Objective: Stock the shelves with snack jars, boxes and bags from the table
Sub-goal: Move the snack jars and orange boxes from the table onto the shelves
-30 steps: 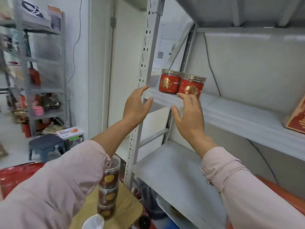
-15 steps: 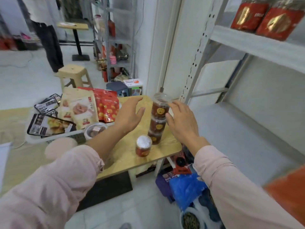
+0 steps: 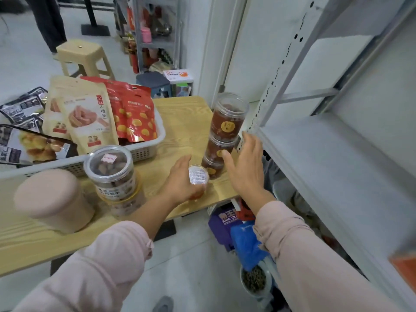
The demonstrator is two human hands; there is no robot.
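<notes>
A small red jar with a silver lid (image 3: 198,177) stands near the front right edge of the wooden table (image 3: 180,122). My left hand (image 3: 179,182) curls round it from the left. Just behind it rises a stack of three clear jars of dark brown snacks (image 3: 227,122). My right hand (image 3: 245,170) is beside the stack's right side, fingers straight and spread, thumb near the lower jars. The grey metal shelf (image 3: 326,167) lies bare at the right.
A white basket (image 3: 147,150) holds beige, red and black snack bags. Two stacked nut jars (image 3: 110,174) and a pink canister (image 3: 54,199) stand near the front edge. Blue and purple bags (image 3: 245,242) sit on the floor under the table; a beige stool (image 3: 83,57) stands behind.
My view dropped from the upper shelf with two red jars to the table. Both hands came down; the left has closed round the small jar and the right has moved beside the stack.
</notes>
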